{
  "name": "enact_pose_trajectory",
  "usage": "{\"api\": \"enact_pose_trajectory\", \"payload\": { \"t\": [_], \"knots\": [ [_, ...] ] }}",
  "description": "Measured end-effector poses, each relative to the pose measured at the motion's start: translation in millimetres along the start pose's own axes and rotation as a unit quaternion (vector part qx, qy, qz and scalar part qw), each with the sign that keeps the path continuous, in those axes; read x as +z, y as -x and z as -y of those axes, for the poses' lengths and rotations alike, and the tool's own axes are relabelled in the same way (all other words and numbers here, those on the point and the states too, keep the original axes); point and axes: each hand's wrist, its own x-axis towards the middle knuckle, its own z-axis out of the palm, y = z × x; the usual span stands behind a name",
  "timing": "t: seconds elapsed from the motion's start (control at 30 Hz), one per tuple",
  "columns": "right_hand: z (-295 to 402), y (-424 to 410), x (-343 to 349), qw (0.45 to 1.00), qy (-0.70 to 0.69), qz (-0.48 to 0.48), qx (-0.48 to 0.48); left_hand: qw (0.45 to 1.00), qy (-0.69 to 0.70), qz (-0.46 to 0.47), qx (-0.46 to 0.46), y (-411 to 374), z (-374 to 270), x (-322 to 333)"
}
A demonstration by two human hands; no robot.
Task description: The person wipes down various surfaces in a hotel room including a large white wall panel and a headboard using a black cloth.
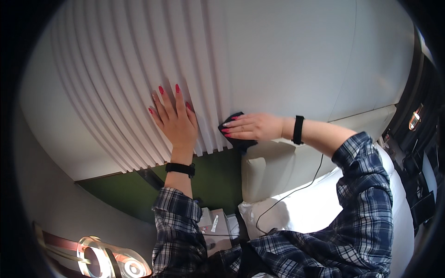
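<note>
My left hand (179, 121) lies flat with fingers spread on the white fluted wall panel (114, 87). Beneath my right hand (255, 125) is a dark cloth (238, 144), pressed against the wall where the flutes meet the smooth white panel (288, 62). The palm side of the right hand is hidden, and the cloth shows past its fingertips and below them. Both wrists wear black bands.
Below the panels are a green wall section (215, 177) and a cream upholstered headboard (271, 170). A bed with white bedding (313, 212) stands at the right, a thin cable (293, 191) crossing it. A lit lamp (111, 259) is at lower left, near a bedside table (217, 239) bearing small items.
</note>
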Motion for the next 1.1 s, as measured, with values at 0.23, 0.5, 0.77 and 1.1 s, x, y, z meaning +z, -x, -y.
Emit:
{"api": "enact_pose_trajectory", "payload": {
  "t": [0.23,0.5,0.77,1.1],
  "knots": [
    [-68,-40,-72,0.98,0.152,-0.104,-0.073,1.0,-0.007,0.003,0.0,16,8,2],
    [-107,-70,-145,0.938,0.19,-0.275,0.094,1.0,0.014,0.004,-0.009,9,-7,16],
    [-37,-30,-55,0.967,0.188,-0.155,0.071,1.0,0.004,-0.001,-0.005,12,2,8],
    [48,14,35,0.99,0.124,-0.012,0.066,1.0,0.002,0.001,-0.005,33,-7,11]
  ]
}}
